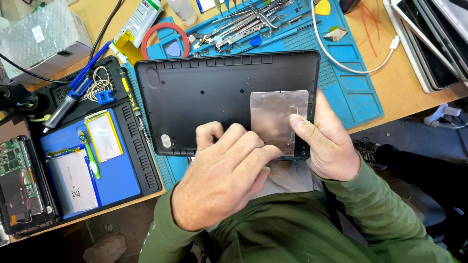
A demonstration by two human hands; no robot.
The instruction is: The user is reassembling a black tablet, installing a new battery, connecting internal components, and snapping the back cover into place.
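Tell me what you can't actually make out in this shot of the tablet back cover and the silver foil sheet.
Head view only:
- Lower left corner of the silver foil sheet: hidden under the left hand.
- Near edge of the black back cover: covered by both hands.
- Right hand: its fingers are out of sight behind the cover's edge; only the thumb shows.
- Stacked tablets: cut off by the top right edge.
- Circuit board: cut off by the left edge.

The tablet back cover [204,92] lies mid-frame on the work mat [351,92], which rests on the desk [414,97]. A foil sheet [278,117] sits inside the cover at its lower right. The tools [243,24] lie above it. Two flat batteries [87,156] rest in a tray [141,165] at lower left.
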